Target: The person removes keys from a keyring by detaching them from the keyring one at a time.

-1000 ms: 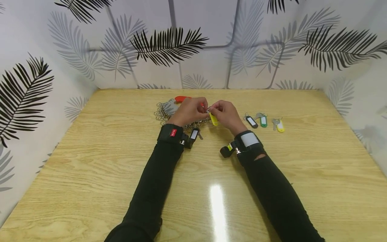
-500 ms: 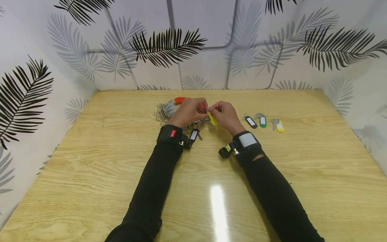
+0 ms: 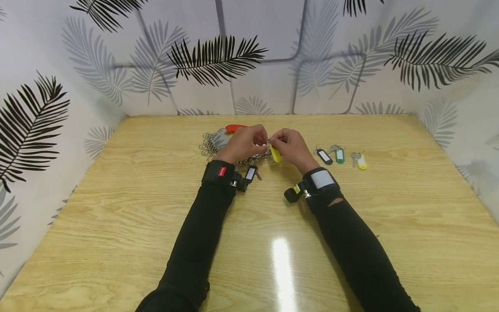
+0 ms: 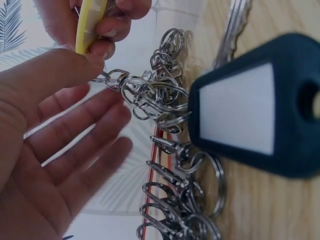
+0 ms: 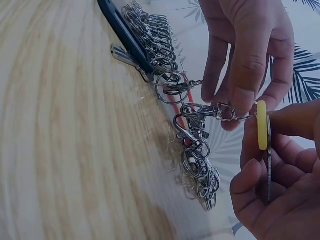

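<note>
Near the table's far side both hands meet. My left hand (image 3: 245,141) pinches a small metal key ring (image 5: 241,118), linked to a swivel clasp (image 5: 197,111), between thumb and forefinger; its other fingers stand loosely extended in the left wrist view. My right hand (image 3: 291,146) holds a yellow key tag (image 5: 262,125) against that ring, with a key (image 5: 269,172) edge-on beside the tag. Whether the ring passes through the tag is too small to tell. Below the hands runs a row of metal clasps and rings (image 4: 170,195). A black key tag (image 3: 251,173) with a key hangs or lies at the row.
Right of the hands lie a black key tag (image 3: 324,156), a green one (image 3: 340,155) and a yellow one (image 3: 361,161), with keys. A red curved piece (image 3: 234,128) shows behind my left hand. The wooden table (image 3: 156,203) meets a leaf-patterned backdrop (image 3: 257,82).
Both hands stay in nearly the same place, still at the ring and yellow tag. Only slight shifts of the right hand and of the view show.
</note>
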The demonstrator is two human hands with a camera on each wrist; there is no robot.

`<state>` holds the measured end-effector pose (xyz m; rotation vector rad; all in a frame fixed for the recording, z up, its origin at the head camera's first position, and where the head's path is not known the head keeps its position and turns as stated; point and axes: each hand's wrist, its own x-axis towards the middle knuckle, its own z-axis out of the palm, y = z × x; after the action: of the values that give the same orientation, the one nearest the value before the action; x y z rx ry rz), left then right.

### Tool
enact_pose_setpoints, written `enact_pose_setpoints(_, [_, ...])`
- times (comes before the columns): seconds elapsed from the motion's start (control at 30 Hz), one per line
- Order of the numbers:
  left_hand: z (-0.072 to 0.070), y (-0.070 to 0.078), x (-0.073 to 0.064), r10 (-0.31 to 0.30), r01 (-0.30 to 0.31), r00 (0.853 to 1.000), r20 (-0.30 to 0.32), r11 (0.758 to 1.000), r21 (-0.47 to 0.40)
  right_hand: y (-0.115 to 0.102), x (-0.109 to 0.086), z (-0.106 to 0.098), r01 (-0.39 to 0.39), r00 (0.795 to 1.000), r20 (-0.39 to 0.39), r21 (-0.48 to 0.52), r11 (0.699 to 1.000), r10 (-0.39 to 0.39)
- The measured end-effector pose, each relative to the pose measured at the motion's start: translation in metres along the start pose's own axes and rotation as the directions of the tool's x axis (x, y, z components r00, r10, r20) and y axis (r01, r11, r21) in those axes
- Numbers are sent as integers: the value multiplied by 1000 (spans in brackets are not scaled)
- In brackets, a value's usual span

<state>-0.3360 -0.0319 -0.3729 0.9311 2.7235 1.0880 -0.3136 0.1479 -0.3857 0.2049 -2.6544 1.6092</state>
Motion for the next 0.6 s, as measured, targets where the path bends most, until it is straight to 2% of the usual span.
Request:
enact_pose_setpoints(0.2, [-1, -1, 1, -41, 39, 998, 39, 998, 45, -2, -1, -2, 25, 999, 25, -5, 1000, -25])
enact_pose_setpoints(0.43, [-2, -2, -1, -16, 20, 994, 104, 999, -34, 1, -1, -1, 68, 997, 33, -57, 996, -66])
enact_pose_setpoints(0.6, [-4, 1, -4, -22, 29, 993, 118, 998, -63, 2, -1, -2, 87, 996, 43, -58, 995, -84])
